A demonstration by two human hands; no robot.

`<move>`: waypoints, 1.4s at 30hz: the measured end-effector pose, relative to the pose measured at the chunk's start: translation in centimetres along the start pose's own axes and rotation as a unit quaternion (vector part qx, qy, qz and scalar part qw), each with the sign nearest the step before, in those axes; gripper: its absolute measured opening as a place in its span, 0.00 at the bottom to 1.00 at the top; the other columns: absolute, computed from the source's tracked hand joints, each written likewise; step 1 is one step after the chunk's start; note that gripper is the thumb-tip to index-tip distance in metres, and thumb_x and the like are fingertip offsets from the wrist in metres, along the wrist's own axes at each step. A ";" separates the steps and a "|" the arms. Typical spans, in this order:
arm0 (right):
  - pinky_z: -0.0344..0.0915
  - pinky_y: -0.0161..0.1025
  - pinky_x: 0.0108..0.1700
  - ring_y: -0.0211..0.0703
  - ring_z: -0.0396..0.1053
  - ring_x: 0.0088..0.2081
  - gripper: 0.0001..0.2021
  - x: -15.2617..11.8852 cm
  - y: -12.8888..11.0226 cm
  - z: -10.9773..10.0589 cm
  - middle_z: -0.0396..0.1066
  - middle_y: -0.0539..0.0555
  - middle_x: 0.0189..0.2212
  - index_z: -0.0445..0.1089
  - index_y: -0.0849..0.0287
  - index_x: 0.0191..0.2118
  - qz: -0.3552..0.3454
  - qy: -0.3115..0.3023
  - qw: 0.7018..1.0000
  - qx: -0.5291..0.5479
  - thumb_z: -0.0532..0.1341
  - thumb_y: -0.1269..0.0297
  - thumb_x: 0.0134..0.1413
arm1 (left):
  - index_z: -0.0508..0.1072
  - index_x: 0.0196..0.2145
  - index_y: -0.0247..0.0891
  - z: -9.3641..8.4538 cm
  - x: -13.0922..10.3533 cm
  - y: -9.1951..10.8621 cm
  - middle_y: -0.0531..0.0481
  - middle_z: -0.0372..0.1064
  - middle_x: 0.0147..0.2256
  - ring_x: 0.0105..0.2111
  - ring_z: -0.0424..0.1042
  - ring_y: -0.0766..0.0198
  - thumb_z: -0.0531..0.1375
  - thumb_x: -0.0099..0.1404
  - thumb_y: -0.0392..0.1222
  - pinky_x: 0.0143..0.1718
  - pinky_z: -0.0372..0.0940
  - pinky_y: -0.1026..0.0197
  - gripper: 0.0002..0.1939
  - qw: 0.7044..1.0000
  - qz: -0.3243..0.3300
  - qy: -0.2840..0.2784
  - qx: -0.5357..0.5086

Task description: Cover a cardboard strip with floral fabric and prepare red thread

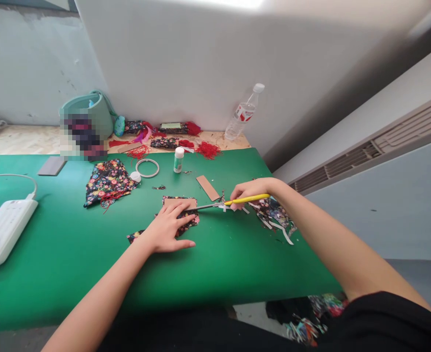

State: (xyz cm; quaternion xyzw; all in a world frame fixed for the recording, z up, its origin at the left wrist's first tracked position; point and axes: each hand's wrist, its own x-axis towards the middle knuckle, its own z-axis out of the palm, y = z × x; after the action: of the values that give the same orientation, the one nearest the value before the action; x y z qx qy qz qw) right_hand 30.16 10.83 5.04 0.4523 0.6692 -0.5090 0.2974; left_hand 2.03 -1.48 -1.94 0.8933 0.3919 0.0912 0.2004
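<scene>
My left hand [171, 226] lies flat with fingers spread, pressing on a brown cardboard strip [180, 201] and the dark floral fabric [192, 220] under it. My right hand [242, 193] is closed around yellow-handled scissors [250, 199]. Their thin metal blades reach left along the cardboard's near edge and under my left fingers, so the tips are hidden. Another cardboard strip [207, 188] lies just beyond the scissors. Fabric scraps and white strips [282, 232] are heaped beside my right wrist.
On the green table mat [215, 274] are a glue stick [178, 160], a roll ring [147, 168], a floral cloth [108, 183] and a white power strip [8, 230]. Behind stand a plastic bottle [242, 115], red tassels [208, 150] and a green bag [103, 115].
</scene>
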 end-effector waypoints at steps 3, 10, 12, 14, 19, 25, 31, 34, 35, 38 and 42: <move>0.51 0.31 0.19 0.31 0.55 0.20 0.29 0.1 0.0 -0.1 0.65 0.49 0.22 0.72 0.63 0.31 -0.006 -0.012 1.000 -0.006 0.63 0.38 0.33 | 0.62 0.59 0.45 -0.1 0.0 0.0 0.41 0.46 0.64 0.62 0.47 0.47 0.55 0.56 0.66 0.59 0.47 0.40 0.37 1.000 -0.001 0.000 0.001; 0.50 0.32 0.19 0.31 0.53 0.19 0.32 0.2 -0.4 0.2 0.61 0.47 0.21 0.71 0.63 0.34 -0.024 -0.018 0.999 -0.020 0.61 0.35 0.35 | 0.63 0.58 0.45 0.0 0.1 0.0 0.41 0.47 0.64 0.62 0.47 0.47 0.55 0.57 0.66 0.60 0.45 0.40 0.36 1.000 0.001 0.005 -0.007; 0.49 0.32 0.19 0.31 0.53 0.20 0.33 0.4 -0.5 0.2 0.62 0.47 0.22 0.71 0.63 0.35 -0.027 -0.017 0.999 -0.015 0.62 0.35 0.34 | 0.63 0.58 0.45 0.0 0.1 0.0 0.41 0.47 0.64 0.62 0.48 0.46 0.55 0.57 0.66 0.59 0.45 0.40 0.37 1.000 -0.001 0.006 -0.009; 0.49 0.31 0.19 0.31 0.54 0.20 0.33 0.5 -0.4 0.2 0.63 0.48 0.23 0.71 0.63 0.35 -0.028 -0.021 0.999 -0.007 0.63 0.35 0.33 | 0.63 0.58 0.45 0.0 0.1 0.0 0.41 0.47 0.64 0.62 0.48 0.46 0.55 0.57 0.66 0.59 0.46 0.40 0.36 1.000 -0.002 0.007 -0.010; 0.48 0.31 0.18 0.29 0.52 0.17 0.30 0.8 -0.1 0.1 0.59 0.45 0.18 0.72 0.63 0.31 -0.018 -0.035 0.999 0.011 0.63 0.36 0.34 | 0.63 0.58 0.46 0.1 0.1 -0.1 0.43 0.46 0.64 0.62 0.48 0.46 0.55 0.57 0.66 0.59 0.46 0.40 0.36 1.000 0.003 0.009 -0.010; 0.48 0.32 0.17 0.28 0.52 0.15 0.29 0.5 -0.4 0.1 0.59 0.44 0.16 0.72 0.64 0.27 0.012 -0.031 0.999 0.033 0.64 0.37 0.34 | 0.63 0.59 0.44 0.2 0.1 -0.3 0.40 0.47 0.64 0.62 0.48 0.45 0.56 0.57 0.65 0.59 0.46 0.39 0.37 1.000 0.012 0.008 -0.001; 0.47 0.31 0.16 0.27 0.52 0.14 0.30 0.5 -0.6 0.0 0.59 0.44 0.17 0.72 0.65 0.28 0.022 -0.026 0.999 0.040 0.65 0.37 0.33 | 0.60 0.60 0.42 -0.7 -0.1 -0.9 0.37 0.44 0.64 0.62 0.46 0.41 0.59 0.55 0.63 0.60 0.44 0.39 0.39 0.999 0.045 0.006 -0.009; 0.47 0.31 0.16 0.27 0.52 0.14 0.30 0.4 -0.8 -0.2 0.58 0.44 0.17 0.72 0.65 0.28 0.017 -0.029 0.999 0.032 0.65 0.37 0.33 | 0.59 0.61 0.43 -1.3 -0.5 -1.6 0.39 0.38 0.66 0.63 0.45 0.43 0.59 0.57 0.61 0.60 0.45 0.41 0.38 0.998 0.057 0.005 -0.038; 0.47 0.31 0.16 0.27 0.52 0.14 0.30 0.4 -0.9 -0.3 0.59 0.44 0.17 0.72 0.65 0.28 0.015 -0.031 0.999 0.029 0.65 0.37 0.32 | 0.59 0.61 0.44 -1.4 -0.7 -1.9 0.40 0.38 0.66 0.63 0.45 0.44 0.58 0.58 0.60 0.61 0.45 0.41 0.37 0.997 0.062 0.004 -0.042; 0.47 0.31 0.17 0.28 0.52 0.14 0.30 0.3 -1.1 -0.4 0.59 0.44 0.17 0.71 0.65 0.27 0.015 -0.036 0.999 0.026 0.65 0.37 0.31 | 0.62 0.59 0.44 -1.8 -1.3 -2.9 0.42 0.43 0.65 0.63 0.47 0.46 0.58 0.59 0.59 0.61 0.44 0.42 0.33 0.997 0.074 0.003 -0.020; 0.47 0.32 0.18 0.28 0.52 0.15 0.30 0.3 -1.0 -0.1 0.59 0.44 0.17 0.69 0.64 0.26 0.024 -0.028 0.999 0.040 0.65 0.37 0.30 | 0.63 0.59 0.41 -1.6 -1.6 -3.9 0.41 0.48 0.63 0.63 0.48 0.47 0.59 0.58 0.58 0.62 0.45 0.43 0.34 0.997 0.081 -0.005 0.012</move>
State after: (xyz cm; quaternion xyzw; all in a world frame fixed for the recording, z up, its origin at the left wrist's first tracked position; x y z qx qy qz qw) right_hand 29.16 10.97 5.18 0.4650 0.6287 -0.5405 0.3103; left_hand -2.14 0.16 -2.16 0.9247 0.3187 0.0980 0.1838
